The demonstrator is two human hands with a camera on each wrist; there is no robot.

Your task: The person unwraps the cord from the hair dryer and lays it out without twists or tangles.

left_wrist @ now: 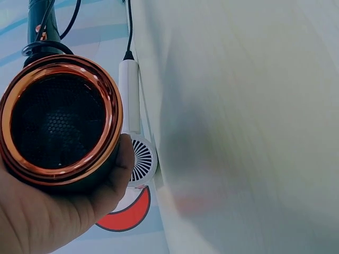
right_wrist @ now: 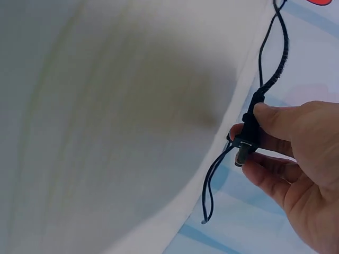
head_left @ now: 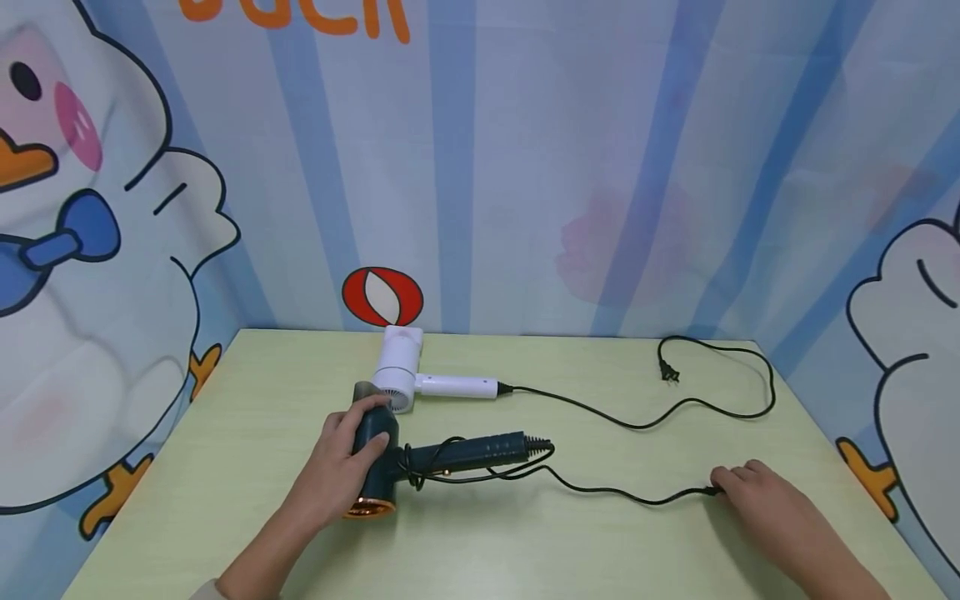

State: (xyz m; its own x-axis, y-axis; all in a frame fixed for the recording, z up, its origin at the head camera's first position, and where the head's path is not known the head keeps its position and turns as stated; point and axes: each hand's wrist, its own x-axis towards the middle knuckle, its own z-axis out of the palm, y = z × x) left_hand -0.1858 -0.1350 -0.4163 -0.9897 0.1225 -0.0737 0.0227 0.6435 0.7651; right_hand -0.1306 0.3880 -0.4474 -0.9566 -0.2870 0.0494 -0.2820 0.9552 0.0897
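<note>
Left hand [head_left: 337, 471] curls its fingers around the dark hair dryer [head_left: 384, 468] over the counter [head_left: 570, 550], near the white hair dryer [head_left: 457, 387], while right hand [head_left: 772, 510] pinches the dark one's plug [right_wrist: 252, 126], its cord [head_left: 651, 503] seeming only partly drawn out, some left looped around the handle [head_left: 487, 450].

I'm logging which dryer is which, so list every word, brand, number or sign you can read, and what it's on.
"DUCK", apparently: orange lettering on the backdrop, its top cut off by the picture edge.
Dark hair dryer: faint handle marks, too small to read.
White hair dryer: no readable text.
</note>
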